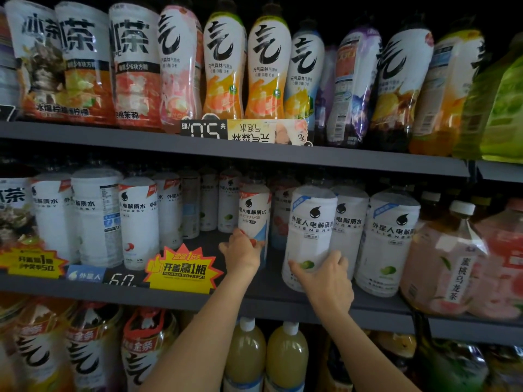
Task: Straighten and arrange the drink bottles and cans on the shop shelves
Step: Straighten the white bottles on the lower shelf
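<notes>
On the middle shelf my left hand grips the lower part of a slim white bottle with a blue-and-white label, which stands a little back from the shelf's front edge. My right hand holds the base of a larger white bottle with a green lime mark, standing near the front edge. Two similar large white bottles stand to its right. More white electrolyte-drink bottles line the left half of the same shelf.
The top shelf carries a row of tea and sparkling-water bottles, with a price tag hanging upside down. Large pink tea bottles stand at the right. A yellow promo sign clips to the shelf front. Below are yellow juice bottles.
</notes>
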`<state>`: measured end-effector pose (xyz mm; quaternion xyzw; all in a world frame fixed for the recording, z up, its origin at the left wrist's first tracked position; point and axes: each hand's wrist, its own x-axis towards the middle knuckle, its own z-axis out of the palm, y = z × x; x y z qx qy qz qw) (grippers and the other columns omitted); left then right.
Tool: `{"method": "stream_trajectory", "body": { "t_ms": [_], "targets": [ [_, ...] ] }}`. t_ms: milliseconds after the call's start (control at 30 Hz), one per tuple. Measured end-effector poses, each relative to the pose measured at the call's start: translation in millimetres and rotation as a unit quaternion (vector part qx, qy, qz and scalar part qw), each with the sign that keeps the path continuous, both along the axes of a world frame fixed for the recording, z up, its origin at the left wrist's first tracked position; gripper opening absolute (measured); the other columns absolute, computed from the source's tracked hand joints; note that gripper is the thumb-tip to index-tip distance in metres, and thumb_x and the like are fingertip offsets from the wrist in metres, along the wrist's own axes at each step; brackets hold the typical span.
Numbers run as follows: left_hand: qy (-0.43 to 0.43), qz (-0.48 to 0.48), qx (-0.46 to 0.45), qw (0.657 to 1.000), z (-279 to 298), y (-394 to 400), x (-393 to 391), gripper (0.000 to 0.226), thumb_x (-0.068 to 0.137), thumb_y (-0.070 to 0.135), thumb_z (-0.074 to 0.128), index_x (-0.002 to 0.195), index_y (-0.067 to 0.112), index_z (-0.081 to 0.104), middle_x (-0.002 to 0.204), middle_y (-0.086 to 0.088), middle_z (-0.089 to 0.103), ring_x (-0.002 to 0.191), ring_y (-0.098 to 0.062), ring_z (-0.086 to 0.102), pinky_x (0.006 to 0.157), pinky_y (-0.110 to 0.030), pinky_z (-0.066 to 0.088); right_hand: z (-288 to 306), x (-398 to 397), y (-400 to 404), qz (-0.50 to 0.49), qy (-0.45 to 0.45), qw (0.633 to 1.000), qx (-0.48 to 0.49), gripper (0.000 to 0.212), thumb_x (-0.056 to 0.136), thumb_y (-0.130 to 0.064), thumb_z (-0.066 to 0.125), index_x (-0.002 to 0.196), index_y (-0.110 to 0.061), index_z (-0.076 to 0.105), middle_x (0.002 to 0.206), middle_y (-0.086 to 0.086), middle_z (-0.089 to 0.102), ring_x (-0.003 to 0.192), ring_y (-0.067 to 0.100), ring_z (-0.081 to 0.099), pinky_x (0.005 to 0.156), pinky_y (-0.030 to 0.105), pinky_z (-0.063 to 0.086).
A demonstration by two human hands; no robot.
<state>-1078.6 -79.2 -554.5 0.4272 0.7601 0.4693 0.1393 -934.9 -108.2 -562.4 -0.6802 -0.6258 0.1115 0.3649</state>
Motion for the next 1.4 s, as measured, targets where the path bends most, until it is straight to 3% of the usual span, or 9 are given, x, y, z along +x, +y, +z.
{"method": "stream_trajectory", "body": {
  "t_ms": [233, 433, 667, 833, 1067, 1200, 1333, 1400],
  "targets": [
    [-0.016, -0.003, -0.001, 1.000, 3, -5, 6, 0.046, 0.089, 0.028, 0.059, 0.124, 0.004, 0.042, 0.128, -0.013, 0.049, 0.122, -0.031, 0.032, 0.095, -0.037, 0.036, 5, -3, 2, 0.007, 0.010, 0.999, -0.032, 0.070, 0.074, -0.059, 0.065, 0.112, -0.010, 0.034, 0.118, 0.010, 0.040, 0.105, 0.033, 0.053, 0.070, 0.036, 0.040],
    [-0.014, -0.037, 0.013, 0.999, 5, -15, 15, 0.045, 0.088, 0.027, 0.062, 0.123, 0.006, 0.044, 0.125, -0.011, 0.051, 0.122, -0.030, 0.034, 0.094, -0.034, 0.036, 8, -1, 0, 0.016, 0.012, 0.999, -0.049, 0.069, 0.074, -0.059, 0.065, 0.111, -0.010, 0.034, 0.118, 0.012, 0.050, 0.108, 0.033, 0.054, 0.076, 0.038, 0.044],
    [-0.074, -0.061, 0.016, 0.995, 5, -9, 22, 0.059, 0.087, 0.026, 0.063, 0.138, 0.013, 0.036, 0.125, -0.007, 0.055, 0.122, -0.030, 0.046, 0.108, -0.041, 0.034, 10, -1, -1, 0.017, 0.011, 0.998, -0.055, 0.068, 0.075, -0.059, 0.064, 0.110, -0.010, 0.034, 0.118, 0.012, 0.051, 0.108, 0.033, 0.055, 0.075, 0.037, 0.044],
    [-0.115, -0.071, 0.028, 0.990, 6, -5, 35, 0.034, 0.094, 0.021, 0.051, 0.127, 0.012, 0.045, 0.124, -0.013, 0.057, 0.118, -0.032, 0.051, 0.100, -0.045, 0.043, 7, 0, 3, 0.017, 0.004, 0.999, -0.049, 0.069, 0.074, -0.060, 0.065, 0.110, -0.010, 0.034, 0.117, 0.011, 0.051, 0.107, 0.032, 0.056, 0.072, 0.036, 0.044],
    [-0.082, -0.127, 0.048, 0.987, -10, -15, 50, 0.058, 0.092, 0.002, 0.042, 0.146, 0.017, 0.026, 0.145, -0.011, 0.039, 0.133, -0.029, 0.036, 0.110, -0.040, 0.034, 5, -1, 2, 0.012, -0.004, 0.999, -0.033, 0.068, 0.074, -0.060, 0.064, 0.108, -0.010, 0.034, 0.116, 0.011, 0.052, 0.106, 0.033, 0.056, 0.075, 0.038, 0.047],
    [-0.067, -0.195, 0.009, 0.978, -16, -20, 52, 0.066, 0.092, 0.002, 0.042, 0.149, 0.023, 0.014, 0.150, -0.013, 0.028, 0.136, -0.029, 0.031, 0.107, -0.035, 0.032, 8, 1, -2, 0.020, 0.003, 0.999, -0.038, 0.068, 0.074, -0.059, 0.065, 0.108, -0.009, 0.035, 0.117, 0.012, 0.053, 0.108, 0.033, 0.056, 0.077, 0.039, 0.048],
    [-0.046, -0.220, -0.046, 0.973, -7, -20, 51, 0.070, 0.092, 0.002, 0.040, 0.150, 0.027, 0.009, 0.156, -0.018, 0.001, 0.145, -0.031, 0.006, 0.115, -0.038, 0.015, 8, 0, -2, 0.022, 0.005, 0.999, -0.040, 0.067, 0.075, -0.057, 0.065, 0.111, -0.009, 0.035, 0.119, 0.012, 0.053, 0.109, 0.033, 0.056, 0.078, 0.040, 0.049],
    [-0.049, -0.225, -0.062, 0.971, -5, -18, 49, 0.074, 0.092, 0.002, 0.042, 0.150, 0.027, 0.005, 0.157, -0.016, -0.003, 0.145, -0.030, 0.003, 0.116, -0.039, 0.013, 8, 0, -1, 0.020, 0.002, 0.999, -0.040, 0.067, 0.075, -0.057, 0.065, 0.111, -0.009, 0.035, 0.119, 0.012, 0.053, 0.109, 0.033, 0.056, 0.080, 0.040, 0.049]
  ]
}}
